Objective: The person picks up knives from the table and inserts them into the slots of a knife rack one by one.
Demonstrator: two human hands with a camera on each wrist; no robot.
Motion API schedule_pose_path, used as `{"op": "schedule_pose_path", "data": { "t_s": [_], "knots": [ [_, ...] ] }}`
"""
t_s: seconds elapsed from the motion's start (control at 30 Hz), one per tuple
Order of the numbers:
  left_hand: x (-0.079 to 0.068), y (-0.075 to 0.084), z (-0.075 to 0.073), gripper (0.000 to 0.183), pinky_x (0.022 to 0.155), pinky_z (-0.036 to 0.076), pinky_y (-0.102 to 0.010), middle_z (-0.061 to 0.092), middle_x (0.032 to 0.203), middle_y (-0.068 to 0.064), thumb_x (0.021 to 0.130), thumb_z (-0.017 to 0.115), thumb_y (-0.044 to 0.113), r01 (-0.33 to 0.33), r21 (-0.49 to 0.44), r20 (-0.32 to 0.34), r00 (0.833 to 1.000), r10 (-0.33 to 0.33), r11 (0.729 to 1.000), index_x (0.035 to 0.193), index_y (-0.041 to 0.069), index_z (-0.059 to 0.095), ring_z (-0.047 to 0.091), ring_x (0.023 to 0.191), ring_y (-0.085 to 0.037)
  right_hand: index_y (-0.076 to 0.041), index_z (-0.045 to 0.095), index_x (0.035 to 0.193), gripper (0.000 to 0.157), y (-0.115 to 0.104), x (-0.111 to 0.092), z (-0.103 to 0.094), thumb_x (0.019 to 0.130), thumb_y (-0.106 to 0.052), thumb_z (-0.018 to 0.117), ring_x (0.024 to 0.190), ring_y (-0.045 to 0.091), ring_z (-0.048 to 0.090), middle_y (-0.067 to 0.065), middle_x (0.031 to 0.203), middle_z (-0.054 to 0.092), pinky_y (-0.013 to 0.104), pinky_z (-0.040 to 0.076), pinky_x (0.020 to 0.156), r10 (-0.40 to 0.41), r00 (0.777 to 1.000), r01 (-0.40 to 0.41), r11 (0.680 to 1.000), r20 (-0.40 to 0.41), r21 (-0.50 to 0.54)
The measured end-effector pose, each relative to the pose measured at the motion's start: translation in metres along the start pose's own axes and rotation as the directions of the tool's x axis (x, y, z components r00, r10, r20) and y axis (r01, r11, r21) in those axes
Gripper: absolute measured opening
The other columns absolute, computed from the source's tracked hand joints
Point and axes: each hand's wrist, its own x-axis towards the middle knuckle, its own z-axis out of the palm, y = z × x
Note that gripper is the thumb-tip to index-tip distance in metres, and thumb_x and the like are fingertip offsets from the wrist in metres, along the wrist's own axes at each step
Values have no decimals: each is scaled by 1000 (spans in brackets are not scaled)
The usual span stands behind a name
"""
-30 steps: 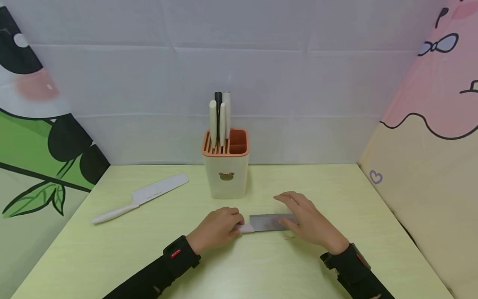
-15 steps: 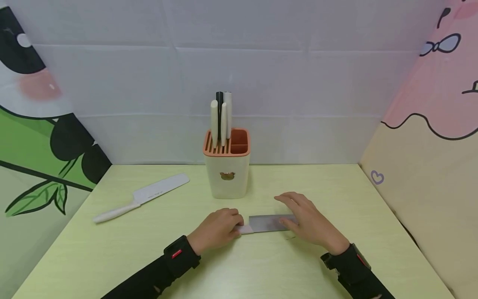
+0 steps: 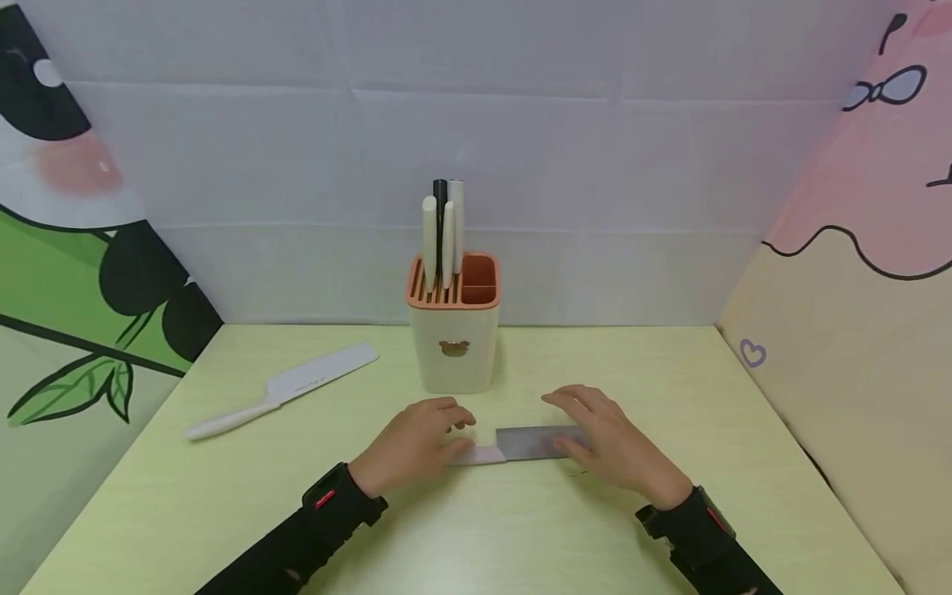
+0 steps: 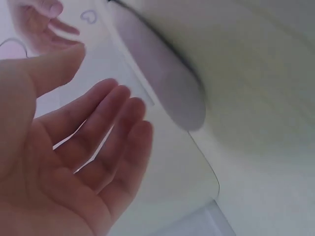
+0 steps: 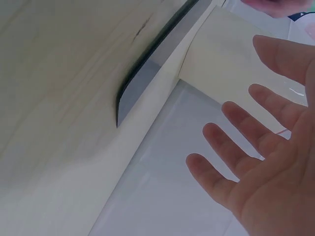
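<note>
A cleaver with a pale handle [image 3: 483,455] and grey blade [image 3: 530,443] lies flat on the table between my hands. My left hand [image 3: 412,442] hovers at the handle end, fingers spread from the thumb. In the left wrist view the handle [image 4: 165,73] lies apart from the loosely bent fingers. Over the blade's far end is my right hand [image 3: 617,450], its fingers relaxed and holding nothing. The right wrist view shows the blade tip [image 5: 142,81] away from those fingers. A second white cleaver [image 3: 320,372] lies at the left, its handle toward the front left.
Behind the hands stands a cream knife block [image 3: 455,351] with an orange slotted top. Several white and black knife handles [image 3: 429,240] stick up from it. A grey cloth wall [image 3: 595,165] closes the back of the table, and printed cloths flank both sides.
My left hand has let go of the cleaver's handle, opened and drawn back a little to the left. The right hand and both cleavers stay nearly where they were.
</note>
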Motion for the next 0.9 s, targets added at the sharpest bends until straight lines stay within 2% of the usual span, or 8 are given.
{"op": "schedule_pose_path", "data": {
  "t_s": [0.13,0.23,0.37,0.6,0.9],
  "knots": [
    [-2,-8,-13,24,81,59,-33,74,113,1,101,76,26,62,-88,-104,992,-71,994,122,15,76,69,94,-15,-12,59,147,58,-5,6,2,94,-16,84,137,32,54,10,145,57,56,48,109,-26,1000,26,1000,1,5],
    [-3,-14,-21,26,83,60,-35,74,117,1,103,74,26,84,-176,-184,976,-117,981,126,15,75,70,98,-16,-11,61,145,57,-11,14,4,93,-14,85,136,30,54,9,143,58,53,49,108,-59,998,59,998,5,8],
    [-4,-21,-28,30,87,62,-39,74,121,-1,106,69,27,89,-296,-254,952,-169,951,131,11,73,71,104,-16,-11,63,143,56,-20,27,9,91,-11,86,132,27,56,7,140,60,47,51,107,-99,995,99,995,24,13],
    [-7,-29,-36,30,93,60,-40,71,129,-1,110,63,31,138,-422,-290,916,-278,896,135,16,71,70,111,-18,-12,67,136,47,-42,54,24,92,-12,85,119,22,60,3,125,65,39,54,100,-122,986,118,992,116,42],
    [-7,-29,-40,36,99,58,-44,70,133,-1,111,60,37,147,-453,-292,907,-303,879,137,14,68,68,116,-20,-7,73,128,42,-64,82,45,89,-12,88,113,24,60,8,121,67,34,55,96,-69,961,53,996,267,65]
  ]
}}
